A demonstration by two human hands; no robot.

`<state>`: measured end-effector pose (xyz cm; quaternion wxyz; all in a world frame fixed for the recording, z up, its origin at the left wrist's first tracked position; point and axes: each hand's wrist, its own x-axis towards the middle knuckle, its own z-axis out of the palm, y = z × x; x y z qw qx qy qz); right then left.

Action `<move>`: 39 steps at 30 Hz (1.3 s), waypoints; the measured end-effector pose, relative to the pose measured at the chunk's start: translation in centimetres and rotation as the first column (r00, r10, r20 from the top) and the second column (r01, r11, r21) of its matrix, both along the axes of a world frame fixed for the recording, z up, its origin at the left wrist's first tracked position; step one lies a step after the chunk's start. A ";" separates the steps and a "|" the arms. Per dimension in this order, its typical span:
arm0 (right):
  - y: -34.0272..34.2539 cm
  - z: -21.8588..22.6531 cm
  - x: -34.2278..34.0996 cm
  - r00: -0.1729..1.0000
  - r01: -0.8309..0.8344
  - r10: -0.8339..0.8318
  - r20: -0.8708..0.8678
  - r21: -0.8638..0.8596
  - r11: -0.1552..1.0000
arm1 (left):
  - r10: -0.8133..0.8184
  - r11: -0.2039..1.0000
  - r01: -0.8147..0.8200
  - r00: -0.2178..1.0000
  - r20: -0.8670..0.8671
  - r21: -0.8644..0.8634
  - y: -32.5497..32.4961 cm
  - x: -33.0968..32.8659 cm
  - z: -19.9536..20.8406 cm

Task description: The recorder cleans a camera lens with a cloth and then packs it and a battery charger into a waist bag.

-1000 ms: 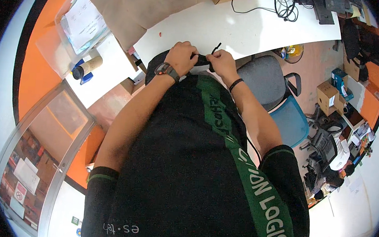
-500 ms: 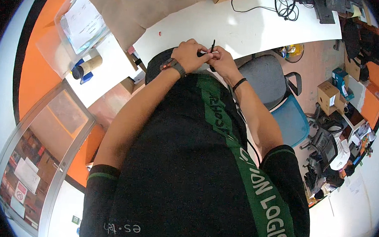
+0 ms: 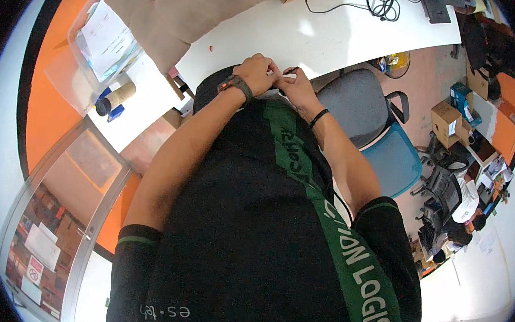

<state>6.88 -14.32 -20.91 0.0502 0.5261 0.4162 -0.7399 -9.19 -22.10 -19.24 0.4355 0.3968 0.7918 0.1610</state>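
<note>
My left hand (image 3: pixel 256 75), with a watch on its wrist, is closed in a pinch, its fingertips meeting those of my right hand. My right hand (image 3: pixel 299 89), a dark band on its wrist, is closed too. A small dark piece (image 3: pixel 290 71) shows at the right fingertips; its kind is too small to make out. A tiny dark bit also appears at the left fingers, and the rest is covered by the hands. Both hands are in front of my torso, close to the near edge of the white table (image 3: pixel 242 42).
A tufted beige cushion (image 3: pixel 166 14) lies at the table's left. Black cables (image 3: pixel 381 6) are at the back right. A grey chair (image 3: pixel 356 99) and a blue seat (image 3: pixel 390 162) stand to my right. Further left are a paper-filled plastic bin (image 3: pixel 106 40) and a cardboard roll (image 3: pixel 117 97).
The thin black end that stuck up between my fingers has dropped to a short dark piece at the right fingertips. My right hand has shifted slightly; the view has moved a little.
</note>
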 end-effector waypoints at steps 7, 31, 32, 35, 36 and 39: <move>-0.2 0.2 1.0 0.997 -0.071 0.072 -0.020 0.044 0.997 | -0.183 0.954 0.222 0.963 0.198 -0.202 1.9 -1.5 1.1; 3.0 2.5 4.7 0.987 0.045 -0.021 0.162 -0.148 0.988 | 0.686 0.727 -0.687 0.726 0.055 -0.012 -16.9 -8.9 -0.6; 2.7 2.1 4.8 0.986 0.082 -0.058 0.155 -0.154 0.985 | 0.765 0.638 -0.770 0.635 0.104 0.006 -18.1 -8.2 -1.3; 2.1 1.1 4.5 0.982 0.106 -0.080 0.173 -0.146 0.984 | 0.897 0.383 -0.913 0.333 0.290 -0.137 -18.4 -6.8 -1.3; 2.1 0.9 4.3 0.978 0.107 -0.080 0.195 -0.132 0.985 | 0.934 0.256 -0.941 0.182 0.308 -0.220 -17.0 -6.2 -0.4; 2.2 1.1 2.6 0.966 -0.211 0.180 0.184 0.165 0.963 | 0.908 0.158 -0.956 0.043 0.417 -0.246 -16.3 -5.7 0.4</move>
